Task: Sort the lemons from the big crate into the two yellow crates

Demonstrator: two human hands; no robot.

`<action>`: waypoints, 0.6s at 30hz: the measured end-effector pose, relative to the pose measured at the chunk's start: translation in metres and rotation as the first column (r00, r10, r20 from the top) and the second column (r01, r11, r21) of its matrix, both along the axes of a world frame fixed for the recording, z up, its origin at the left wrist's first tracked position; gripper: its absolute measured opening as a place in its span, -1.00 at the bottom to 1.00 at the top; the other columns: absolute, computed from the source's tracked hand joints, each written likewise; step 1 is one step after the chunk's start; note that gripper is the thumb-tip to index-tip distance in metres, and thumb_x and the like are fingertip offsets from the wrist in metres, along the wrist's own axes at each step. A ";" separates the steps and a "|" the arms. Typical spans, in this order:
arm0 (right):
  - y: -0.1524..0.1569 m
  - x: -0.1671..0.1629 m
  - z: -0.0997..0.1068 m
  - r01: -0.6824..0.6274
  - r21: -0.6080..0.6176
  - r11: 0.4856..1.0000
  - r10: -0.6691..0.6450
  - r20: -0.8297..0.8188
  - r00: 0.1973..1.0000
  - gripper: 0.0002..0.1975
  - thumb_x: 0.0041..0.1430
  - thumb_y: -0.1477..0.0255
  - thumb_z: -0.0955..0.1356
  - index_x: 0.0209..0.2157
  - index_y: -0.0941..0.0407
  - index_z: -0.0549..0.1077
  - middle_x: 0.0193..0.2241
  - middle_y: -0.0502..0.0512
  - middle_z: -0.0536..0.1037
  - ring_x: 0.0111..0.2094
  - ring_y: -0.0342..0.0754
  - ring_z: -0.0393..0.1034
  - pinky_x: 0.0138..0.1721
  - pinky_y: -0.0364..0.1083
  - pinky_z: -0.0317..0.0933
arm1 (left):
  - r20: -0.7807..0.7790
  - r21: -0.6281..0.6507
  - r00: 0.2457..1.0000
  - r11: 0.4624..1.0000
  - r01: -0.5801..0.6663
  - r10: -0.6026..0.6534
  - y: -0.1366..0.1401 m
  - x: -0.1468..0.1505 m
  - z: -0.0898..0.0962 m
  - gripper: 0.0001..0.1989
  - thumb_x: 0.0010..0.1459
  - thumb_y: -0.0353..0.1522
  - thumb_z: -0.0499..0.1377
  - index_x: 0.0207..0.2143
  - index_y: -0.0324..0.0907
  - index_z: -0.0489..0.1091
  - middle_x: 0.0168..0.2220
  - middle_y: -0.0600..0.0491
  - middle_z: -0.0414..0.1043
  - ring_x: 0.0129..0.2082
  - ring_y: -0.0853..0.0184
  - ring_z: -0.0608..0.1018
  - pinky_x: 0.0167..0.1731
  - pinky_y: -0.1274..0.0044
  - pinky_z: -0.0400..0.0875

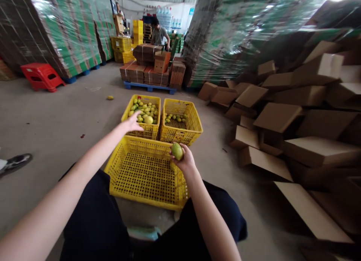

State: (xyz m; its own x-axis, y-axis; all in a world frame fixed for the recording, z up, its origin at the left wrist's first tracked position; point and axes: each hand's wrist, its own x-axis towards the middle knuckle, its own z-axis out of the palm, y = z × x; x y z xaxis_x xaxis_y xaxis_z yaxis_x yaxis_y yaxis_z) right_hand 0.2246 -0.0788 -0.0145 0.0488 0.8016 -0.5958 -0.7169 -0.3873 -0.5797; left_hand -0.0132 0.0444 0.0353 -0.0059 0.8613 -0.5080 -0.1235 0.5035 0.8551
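My right hand [184, 159] holds a green-yellow oval fruit [177, 151] that looks like a lemon, above the right side of the near yellow crate [146, 202]. Stretched forward over the front rim of the back left crate [143, 130] is my left hand [133, 123], its fingers spread and nothing in them. A larger-looking pale yellow fruit [148, 119] shows just right of those fingers; whether it rests on the pile or is in the air, I cannot tell. Several yellow and green fruits [145, 107] fill that crate. Fewer lie in the back right crate [182, 132].
Empty cardboard boxes [278, 116] are heaped on the right. Wrapped pallet stacks [70, 32] stand on both sides, with a red stool [43, 76] at left. One fruit [109, 97] lies on the floor. Behind flattened cartons [156, 77] on a blue pallet, a person [160, 33] bends forward.
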 end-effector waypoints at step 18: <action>0.128 0.052 -0.004 -0.025 -0.050 0.998 0.053 0.694 0.718 -0.78 0.42 0.30 0.26 -0.08 0.11 0.45 -0.39 0.03 0.50 -0.41 -0.05 0.46 -0.41 -0.10 0.45 | -0.084 -0.269 0.924 0.901 0.339 -0.373 -0.265 -0.034 -0.182 -0.59 0.03 0.01 0.25 -0.23 -0.07 0.55 0.00 -0.03 0.67 0.00 0.12 0.70 0.09 0.36 0.43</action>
State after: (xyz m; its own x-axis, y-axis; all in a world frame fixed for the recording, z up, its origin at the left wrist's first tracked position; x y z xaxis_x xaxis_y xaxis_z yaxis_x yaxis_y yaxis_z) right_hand 0.2762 0.0493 -0.0187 0.4294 0.7919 -0.4341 -0.1016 -0.4353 -0.8945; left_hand -0.0472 -0.2204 -0.1465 0.1967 0.6667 -0.7189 0.2074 0.6884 0.6951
